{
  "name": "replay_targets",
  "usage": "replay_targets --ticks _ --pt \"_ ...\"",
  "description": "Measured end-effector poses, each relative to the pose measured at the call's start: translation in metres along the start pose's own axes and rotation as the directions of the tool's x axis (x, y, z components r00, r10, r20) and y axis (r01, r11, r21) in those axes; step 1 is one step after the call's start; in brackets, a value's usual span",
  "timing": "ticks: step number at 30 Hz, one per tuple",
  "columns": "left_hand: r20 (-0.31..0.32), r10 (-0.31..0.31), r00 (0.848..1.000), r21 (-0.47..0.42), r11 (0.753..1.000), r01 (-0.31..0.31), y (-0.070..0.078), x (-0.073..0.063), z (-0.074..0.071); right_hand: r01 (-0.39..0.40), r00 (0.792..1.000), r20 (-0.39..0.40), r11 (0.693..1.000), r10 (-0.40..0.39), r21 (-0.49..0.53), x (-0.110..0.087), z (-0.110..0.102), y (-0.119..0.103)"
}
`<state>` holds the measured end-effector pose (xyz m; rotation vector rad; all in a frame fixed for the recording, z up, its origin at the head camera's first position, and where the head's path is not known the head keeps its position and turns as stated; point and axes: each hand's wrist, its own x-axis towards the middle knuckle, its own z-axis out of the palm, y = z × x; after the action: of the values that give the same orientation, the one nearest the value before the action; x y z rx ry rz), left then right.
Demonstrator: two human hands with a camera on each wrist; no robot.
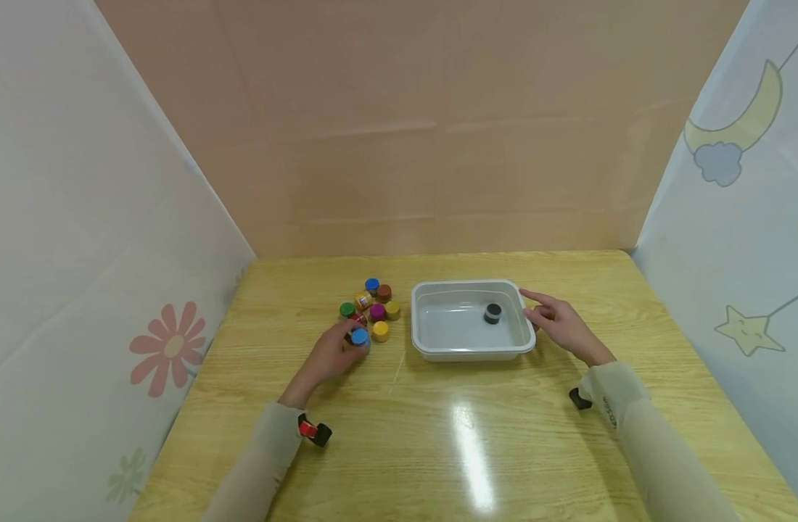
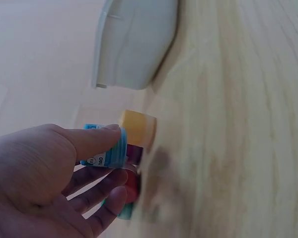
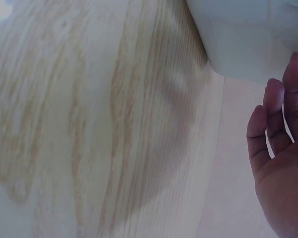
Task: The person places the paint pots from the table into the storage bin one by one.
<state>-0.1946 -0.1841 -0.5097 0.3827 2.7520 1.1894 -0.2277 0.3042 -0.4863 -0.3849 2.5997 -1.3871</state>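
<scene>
My left hand (image 1: pixel 334 354) pinches a small jar with a blue lid (image 1: pixel 360 336) between thumb and fingers. In the left wrist view that blue jar (image 2: pixel 105 147) shows a printed label, and the other fingers spread below it. Just beyond stand a yellow-lidded jar (image 1: pixel 381 332), a purple-lidded jar (image 1: pixel 377 312) and a red jar (image 2: pixel 132 184), partly hidden by the fingers. At the right end of a white plastic tray (image 1: pixel 472 354), my right hand (image 1: pixel 565 330) touches the rim with loosely extended fingers. Inside the tray sits a black-lidded jar (image 1: pixel 492 313).
Further jars cluster behind the left hand: green-lidded (image 1: pixel 347 309), blue-lidded (image 1: pixel 372 284), brown-lidded (image 1: pixel 384 292) and yellow-lidded (image 1: pixel 392 310). One jar (image 1: pixel 363 301) lies on its side. Wall sheets border the wooden table (image 1: pixel 399 449) at the back and sides.
</scene>
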Motion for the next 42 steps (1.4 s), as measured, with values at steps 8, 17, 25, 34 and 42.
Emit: replay_targets --ticks 8,17,25,34,42 --pt "-0.027 0.061 0.998 -0.02 0.998 -0.061 0.016 -0.003 -0.01 -0.018 1.0 -0.002 1.0 0.018 0.007 0.002 0.0 0.002" --pt "-0.055 0.133 0.99 -0.06 0.989 -0.136 0.035 -0.006 -0.017 -0.017 1.0 -0.005 1.0 0.017 -0.002 0.002 -0.001 0.003" --pt "-0.078 0.159 0.984 -0.088 0.982 -0.166 0.046 -0.009 -0.018 0.0 1.0 0.0 1.0 0.0 0.001 0.0 -0.001 0.001" --pt "-0.083 0.217 0.973 -0.12 0.967 -0.225 0.05 -0.006 -0.018 0.013 1.0 -0.014 1.0 -0.013 -0.006 0.001 0.001 0.006" --pt "-0.071 0.231 0.97 -0.17 0.956 -0.24 0.052 -0.001 -0.012 0.021 1.0 -0.004 1.0 -0.021 0.005 0.001 0.002 0.009"
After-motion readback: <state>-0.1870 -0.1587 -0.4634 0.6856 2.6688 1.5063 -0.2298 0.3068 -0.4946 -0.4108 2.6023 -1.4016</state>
